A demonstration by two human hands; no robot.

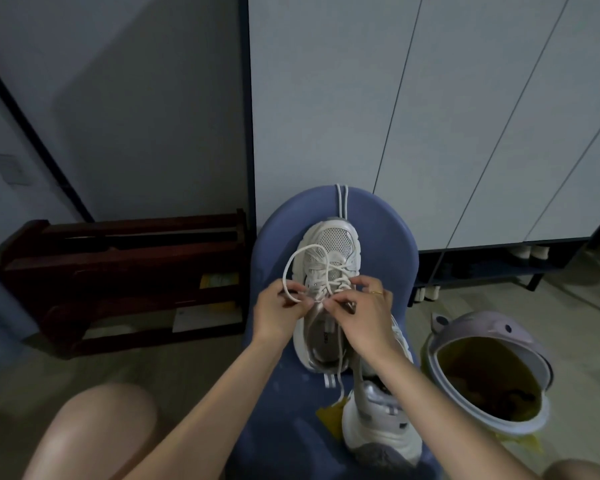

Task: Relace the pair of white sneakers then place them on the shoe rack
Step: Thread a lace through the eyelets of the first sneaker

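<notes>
A white sneaker (331, 247) lies toe away from me on a blue stool (388, 230). Its white lace (293, 263) makes a big loop to the left over the toe area. My left hand (279, 315) pinches the lace at the left of the eyelets. My right hand (362, 311), with a gold ring, pinches the lace over the tongue. The second white sneaker (378, 424) rests lower right on the stool, partly under my right forearm. A spare folded lace (342, 202) hangs over the stool's far edge.
A dark wooden shoe rack (118, 271) stands on the floor to the left. A white cabinet (430, 116) rises behind the stool, with shoes beneath it. A lilac bin (482, 368) with a yellow liner is open at the right. My knee (94, 434) is at lower left.
</notes>
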